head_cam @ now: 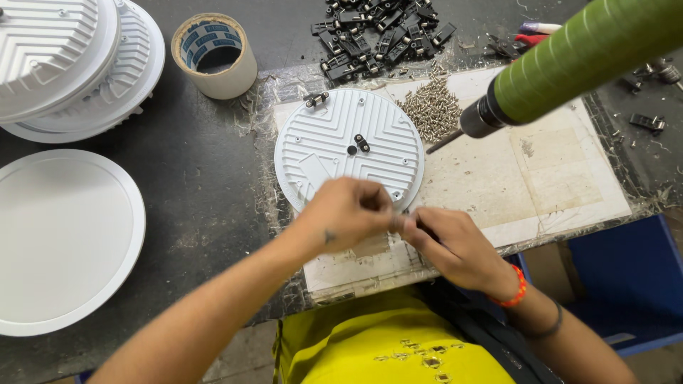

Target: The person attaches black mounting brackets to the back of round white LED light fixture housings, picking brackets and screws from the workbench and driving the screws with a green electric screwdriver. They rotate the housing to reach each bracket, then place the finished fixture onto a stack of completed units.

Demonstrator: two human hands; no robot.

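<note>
A round white ribbed lamp housing (334, 146) lies back-up on a worn taped mat (541, 178). A black clip (316, 99) sits on its far rim and a small black part (362, 144) near its centre. My left hand (348, 213) and my right hand (452, 242) meet at the housing's near rim, fingers pinched together on a small dark part that is mostly hidden between them. A hanging green-wrapped power screwdriver (569, 64) points its bit down-left beside the housing.
A pile of small screws (432, 110) lies on the mat, with a heap of black clips (377, 35) behind it. A tape roll (213, 55) stands at the back. Stacked white housings (67, 64) and a white round cover (57, 242) are at the left.
</note>
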